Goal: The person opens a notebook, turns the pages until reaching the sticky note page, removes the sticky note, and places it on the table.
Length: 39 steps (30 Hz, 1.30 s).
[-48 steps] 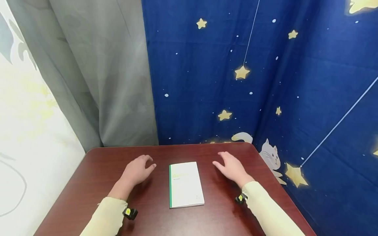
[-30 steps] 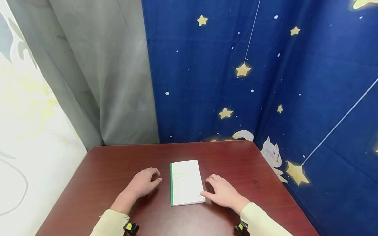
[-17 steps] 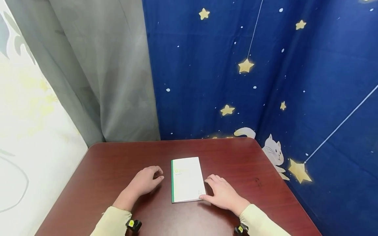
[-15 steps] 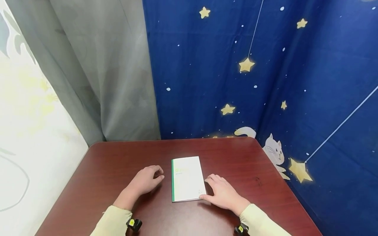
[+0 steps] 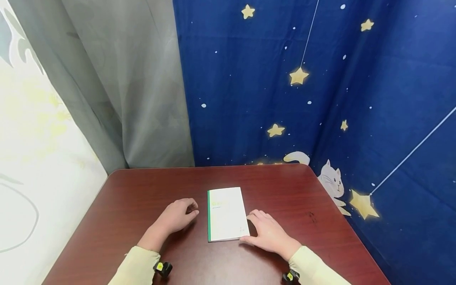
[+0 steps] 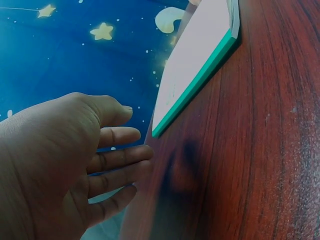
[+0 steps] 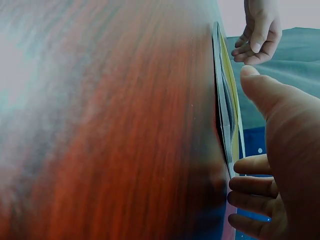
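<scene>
A white notebook (image 5: pixel 227 215) with a green spine lies on the dark red wooden table (image 5: pixel 149 182), its yellow cover lettering faint. My left hand (image 5: pixel 178 215) is held to the left of the spine, a small gap away, fingers loosely bent and nothing in them. In the left wrist view, that hand (image 6: pixel 75 160) has its fingers spread near the green spine (image 6: pixel 200 77). My right hand (image 5: pixel 268 233) is at the notebook's right side, thumb tip at the near right corner. The right wrist view has the page edges (image 7: pixel 225 105) slightly parted, with the right fingers (image 7: pixel 252 185) beside them.
A grey curtain (image 5: pixel 149 99) and a blue curtain (image 5: pixel 242 91) with stars hang behind the table. A pale patterned surface (image 5: pixel 42 178) is on the left. Each wrist carries a small black camera (image 5: pixel 164 269).
Both hands have come inward and nearer to the notebook, the right thumb reaching its near corner. Lately the hands have hardly moved. The head view has tipped downward; the notebook stays in place.
</scene>
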### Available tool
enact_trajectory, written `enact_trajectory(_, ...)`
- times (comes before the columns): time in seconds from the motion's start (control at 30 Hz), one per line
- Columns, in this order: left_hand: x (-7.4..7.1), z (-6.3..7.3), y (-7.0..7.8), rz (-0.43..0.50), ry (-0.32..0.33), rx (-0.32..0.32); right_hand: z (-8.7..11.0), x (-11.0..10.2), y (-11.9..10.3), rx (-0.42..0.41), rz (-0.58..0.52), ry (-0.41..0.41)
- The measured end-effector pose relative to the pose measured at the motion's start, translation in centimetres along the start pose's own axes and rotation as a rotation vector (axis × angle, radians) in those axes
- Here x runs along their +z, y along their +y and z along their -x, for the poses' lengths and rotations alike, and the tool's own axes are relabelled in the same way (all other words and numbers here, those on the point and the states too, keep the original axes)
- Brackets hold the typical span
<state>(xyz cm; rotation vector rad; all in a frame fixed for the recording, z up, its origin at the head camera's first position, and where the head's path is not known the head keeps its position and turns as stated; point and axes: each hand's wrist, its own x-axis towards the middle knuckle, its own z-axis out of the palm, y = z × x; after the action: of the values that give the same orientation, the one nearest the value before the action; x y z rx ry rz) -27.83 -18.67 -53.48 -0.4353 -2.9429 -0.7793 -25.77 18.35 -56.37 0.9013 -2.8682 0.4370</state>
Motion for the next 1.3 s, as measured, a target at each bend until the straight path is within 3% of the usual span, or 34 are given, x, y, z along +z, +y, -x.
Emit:
enact_trajectory(0.83, 0.3, -0.2, 1.0, 0.045, -0.025, 0.017, -0.2, -0.9, -0.2, -0.023, -0.049, 0.029)
enact_trajectory(1.1, 0.1, -0.6, 2.4, 0.064, -0.047, -0.001, -0.5, -1.8, -0.9, -0.037, -0.066, 0.044)
enact_trajectory(1.3, 0.2, -1.3, 3.8, 0.091, -0.052, 0.037, -0.9, -2.5, -1.4, -0.041, -0.039, 0.057)
